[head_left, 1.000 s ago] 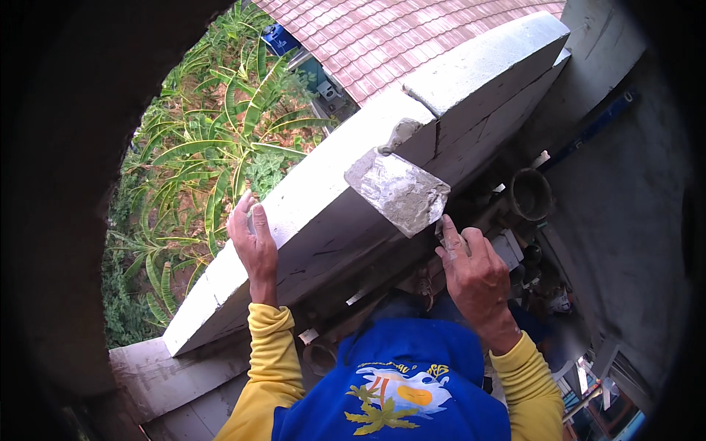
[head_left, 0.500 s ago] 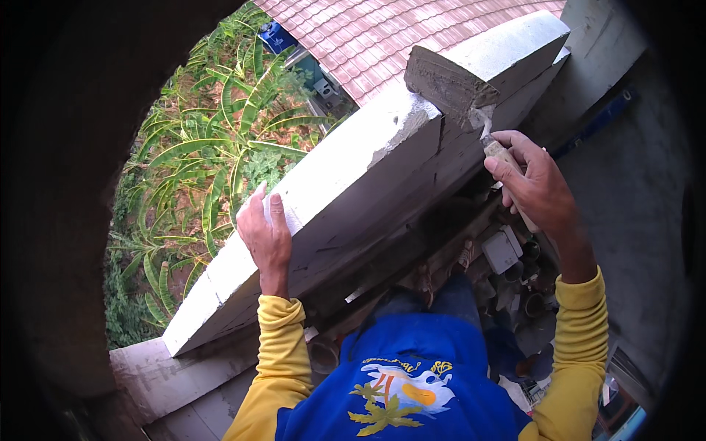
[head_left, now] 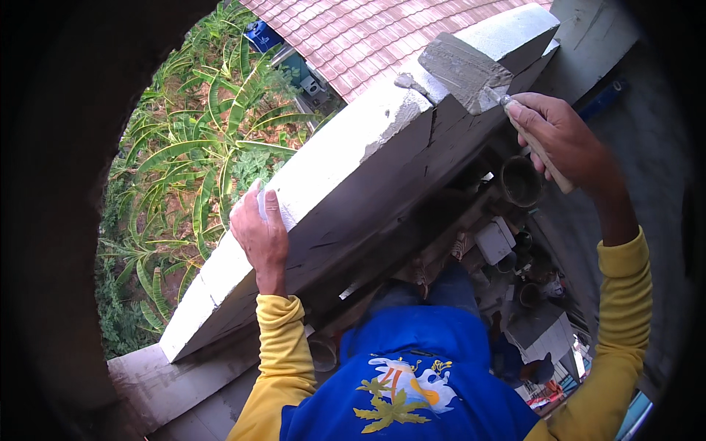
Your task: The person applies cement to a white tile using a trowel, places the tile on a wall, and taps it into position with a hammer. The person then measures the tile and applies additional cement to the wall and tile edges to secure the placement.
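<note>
— Where's the trowel (head_left: 462,72)?

— Toward the right end of the pale block wall (head_left: 334,165). Its blade overlaps the top face and the inner edge, close to a joint between two blocks. Whether the metal touches the wall, I can't tell.

— And how is it held?

— By the right hand (head_left: 562,136). That grip is wrapped firmly round the handle, thumb laid along it. The handle slants down on the inner side of the wall, its butt poking out below the fingers.

— Anything on the blade?

— A grey smear over its face. A small lump of grey mortar (head_left: 409,82) also sits on the wall's top, just left of the blade.

— What about the left hand (head_left: 262,234)?

— It's at the wall's top, nearer the left end, fingers toward the outer edge. The grip there is spread, with the thumb standing apart from the fingers.

— And down on the inner side?

— A round dark bucket (head_left: 522,197) shows below the trowel, with a white box (head_left: 494,239) nearer the person's feet. A blue bar (head_left: 604,99) is off to the right.

— Past the outer edge?

— Long-leaved green plants (head_left: 213,147) by the left part, a reddish tiled roof (head_left: 346,37) behind the right, and a blue barrel (head_left: 262,35) beside the roof.
</note>
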A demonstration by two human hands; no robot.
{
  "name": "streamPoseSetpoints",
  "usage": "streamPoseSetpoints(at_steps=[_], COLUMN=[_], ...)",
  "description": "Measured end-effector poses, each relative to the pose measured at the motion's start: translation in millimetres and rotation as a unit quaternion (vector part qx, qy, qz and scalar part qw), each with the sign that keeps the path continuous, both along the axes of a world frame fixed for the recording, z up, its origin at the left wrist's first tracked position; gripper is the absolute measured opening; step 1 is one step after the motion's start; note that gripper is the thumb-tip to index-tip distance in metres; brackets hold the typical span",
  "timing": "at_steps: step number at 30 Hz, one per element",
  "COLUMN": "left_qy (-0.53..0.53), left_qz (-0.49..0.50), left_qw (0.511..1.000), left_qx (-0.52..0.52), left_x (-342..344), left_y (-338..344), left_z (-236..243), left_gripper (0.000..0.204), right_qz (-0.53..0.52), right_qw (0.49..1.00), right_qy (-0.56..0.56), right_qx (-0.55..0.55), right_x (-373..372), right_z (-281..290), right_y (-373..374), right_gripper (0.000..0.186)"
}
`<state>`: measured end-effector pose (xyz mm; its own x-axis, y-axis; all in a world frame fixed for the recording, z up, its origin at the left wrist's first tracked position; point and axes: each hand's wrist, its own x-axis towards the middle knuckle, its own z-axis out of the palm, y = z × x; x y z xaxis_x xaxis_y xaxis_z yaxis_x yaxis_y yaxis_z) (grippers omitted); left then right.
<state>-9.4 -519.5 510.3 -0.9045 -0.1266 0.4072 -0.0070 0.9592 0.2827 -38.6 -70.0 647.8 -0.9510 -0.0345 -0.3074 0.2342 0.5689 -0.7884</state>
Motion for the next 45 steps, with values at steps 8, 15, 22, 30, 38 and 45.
streamPoseSetpoints(at_steps=[8,15,22,30,38,45], left_qy=[-0.003,0.003,0.001,-0.009,-0.019,-0.005], left_qz=[-0.003,-0.003,0.001,-0.008,0.002,-0.006], left_qw=[1.000,1.000,1.000,1.000,1.000,1.000], left_qx=[0.001,-0.006,-0.007,-0.007,-0.015,-0.016], left_x=[0,2,2,2,2,1], left_y=[-9,-10,-7,-12,-9,-9], left_z=[-7,-5,-2,-4,-4,-4], left_gripper=[0.052,0.052,0.050,0.049,0.049,0.049], right_qz=[0.000,-0.055,-0.056,0.085,-0.103,-0.098], right_qw=[0.997,0.997,0.926,0.874,0.947,0.920], right_qy=[0.052,-0.038,0.351,0.370,0.290,0.046], right_qx=[0.049,-0.042,0.128,0.304,0.096,-0.377], right_x=[-3,20,90,111,72,36], right_z=[-24,-36,-105,-129,-118,-110], right_y=[-3,7,-53,-102,-54,-47], right_gripper=[0.038,0.042,0.042,0.051,0.041,0.039])
